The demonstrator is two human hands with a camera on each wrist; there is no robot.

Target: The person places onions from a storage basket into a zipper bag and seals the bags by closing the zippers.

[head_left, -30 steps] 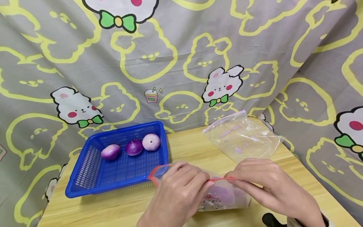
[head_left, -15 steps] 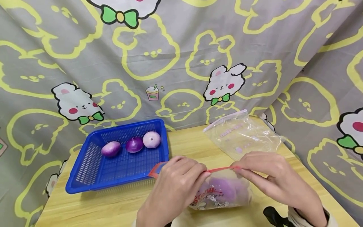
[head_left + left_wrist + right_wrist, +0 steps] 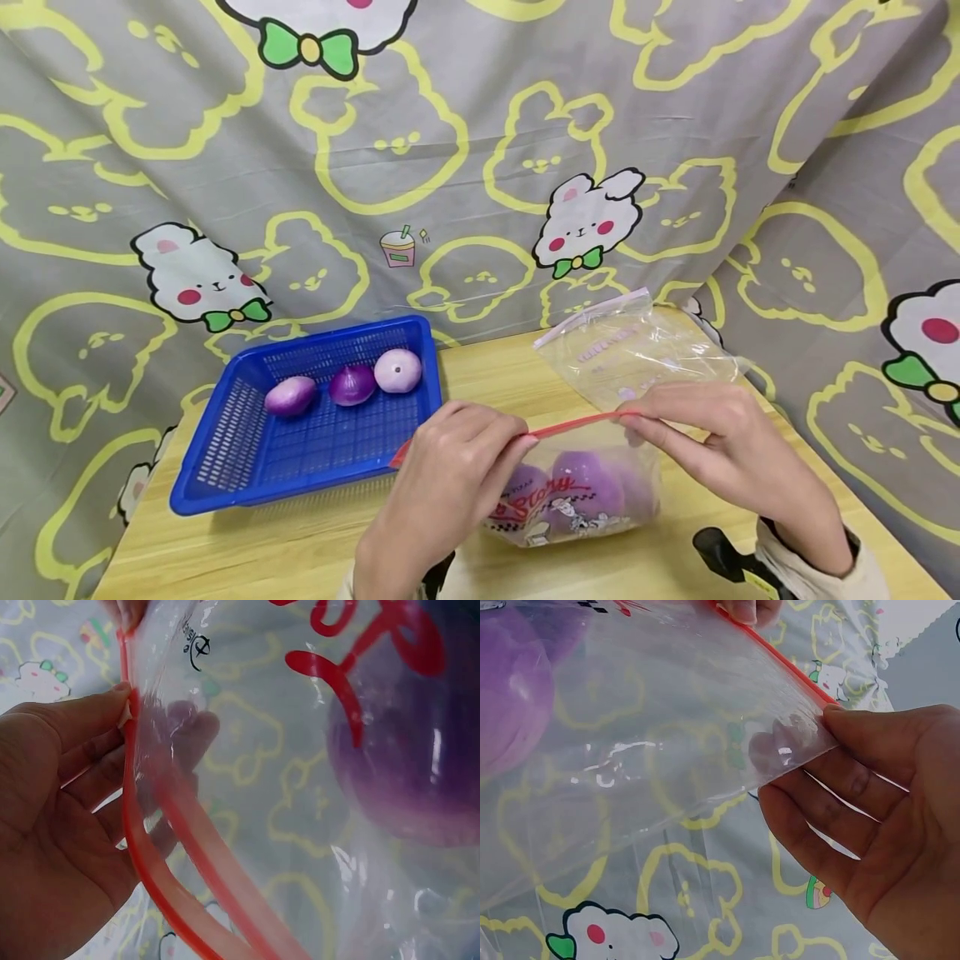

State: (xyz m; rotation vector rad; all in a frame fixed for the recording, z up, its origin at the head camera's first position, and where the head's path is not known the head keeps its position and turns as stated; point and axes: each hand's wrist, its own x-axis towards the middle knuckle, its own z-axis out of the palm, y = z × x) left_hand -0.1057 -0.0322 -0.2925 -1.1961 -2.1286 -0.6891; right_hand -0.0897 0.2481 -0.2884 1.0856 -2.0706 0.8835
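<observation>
A clear zip bag [image 3: 540,533] with red lettering and a red zip edge [image 3: 573,423] stands between both hands, with several purple onions [image 3: 592,483] inside. My left hand [image 3: 450,479] pinches the zip edge between thumb and fingers, left of its middle. In the left wrist view, the red strips [image 3: 217,889] part below that thumb, so the mouth gapes there. My right hand [image 3: 723,442] pinches the right top corner of the bag; the right wrist view shows the thumb [image 3: 870,727] on the red edge and fingers behind the film. Between the hands the zip edge runs taut.
A blue plastic basket [image 3: 315,475] holding three purple onions [image 3: 352,385] stands at left on the wooden table [image 3: 487,367]. Another clear zip bag [image 3: 637,350] lies flat at the back right. Behind hangs a grey patterned curtain [image 3: 450,167].
Both hands have risen slightly, pulling the zip edge higher and tauter. The bag's printed front and the onions inside show more. The left hand has shifted a little to the left.
</observation>
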